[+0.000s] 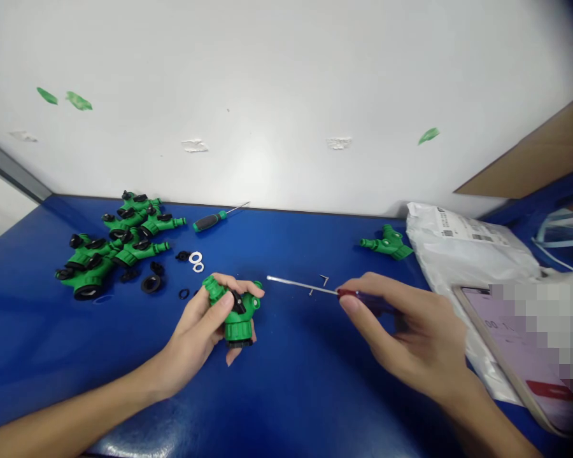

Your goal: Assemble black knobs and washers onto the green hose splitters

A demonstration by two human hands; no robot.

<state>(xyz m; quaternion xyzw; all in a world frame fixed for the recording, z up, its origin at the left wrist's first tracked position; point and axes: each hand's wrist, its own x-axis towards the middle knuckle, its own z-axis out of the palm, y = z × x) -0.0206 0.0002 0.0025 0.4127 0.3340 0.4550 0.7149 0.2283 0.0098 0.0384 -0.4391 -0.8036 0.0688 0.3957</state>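
Observation:
My left hand (201,324) grips a green Y-shaped hose splitter (233,312) with a black lever on top, standing on the blue table (291,381). My right hand (401,324) is closed round a red-handled screwdriver (310,289). Its metal shaft points left toward the splitter, and the tip stops a little short of it. Two small metal screws (323,278) lie on the table just by the shaft.
A pile of several green splitters (114,245) with black rings and white washers (195,259) sits at the back left. A green-and-black screwdriver (217,218) lies behind. One green splitter (388,243) lies beside a white plastic bag (463,245); a phone (516,346) rests at the right.

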